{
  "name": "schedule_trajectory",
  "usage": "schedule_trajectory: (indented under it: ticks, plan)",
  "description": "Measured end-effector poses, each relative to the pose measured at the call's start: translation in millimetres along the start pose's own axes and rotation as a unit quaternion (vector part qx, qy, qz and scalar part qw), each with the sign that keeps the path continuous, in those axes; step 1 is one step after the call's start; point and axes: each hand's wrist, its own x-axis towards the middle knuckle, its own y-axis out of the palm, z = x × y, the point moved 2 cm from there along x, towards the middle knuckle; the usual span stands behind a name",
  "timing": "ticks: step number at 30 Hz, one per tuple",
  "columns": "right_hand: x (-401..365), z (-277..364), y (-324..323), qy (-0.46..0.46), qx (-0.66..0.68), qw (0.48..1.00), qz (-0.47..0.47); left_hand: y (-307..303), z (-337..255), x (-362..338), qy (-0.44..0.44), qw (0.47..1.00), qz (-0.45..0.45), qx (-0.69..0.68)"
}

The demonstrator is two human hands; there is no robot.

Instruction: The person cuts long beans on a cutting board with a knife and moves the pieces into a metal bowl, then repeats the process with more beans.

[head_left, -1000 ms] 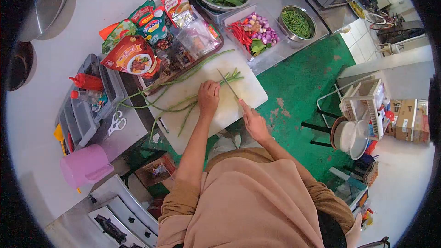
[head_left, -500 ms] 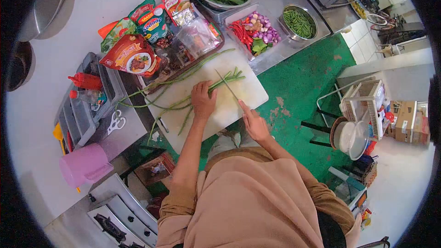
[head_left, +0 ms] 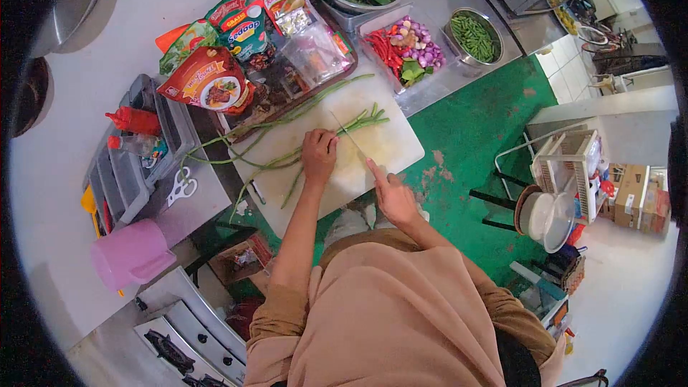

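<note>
The right hand's (head_left: 393, 197) grip is wrapped round the knife (head_left: 357, 146); the left hand (head_left: 320, 154) is clamped over the long beans (head_left: 369, 121), just beside the blade, so a slip could nick a fingertip; the beans lie across the cutting board (head_left: 387, 150), which seems to overhang the desk (head_left: 190, 211) and might tip under hard pressure.

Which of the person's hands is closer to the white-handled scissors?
The left hand: it is on the long beans, with the scissors off to its left. The right hand, holding the knife, is farther right.
</note>
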Motion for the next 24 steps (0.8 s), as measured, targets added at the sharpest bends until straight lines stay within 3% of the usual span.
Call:
schedule_trajectory:
  ticks: [7, 15, 17, 20, 24]
  plan:
    - [6, 3, 6, 0.005, -0.028, 1.0, 0.0, 4, 2, 1, 0.031, 0.999, -0.023, 0.007]
    - [9, -3, 14, 0.025, 0.041, 0.999, -0.005, 12, 1, -4, -0.001, 0.999, -0.044, 0.023]
    - [10, -7, 11, 0.014, 0.134, 0.991, -0.022, 14, -1, -6, -0.007, 0.998, -0.047, 0.031]
    - [3, -7, 10, -0.043, 0.128, 0.988, -0.069, 14, 3, -7, -0.018, 0.998, -0.04, 0.035]
    - [0, -9, 13, -0.01, 0.097, 0.994, -0.04, 7, -6, -9, -0.045, 0.999, -0.021, 0.017]
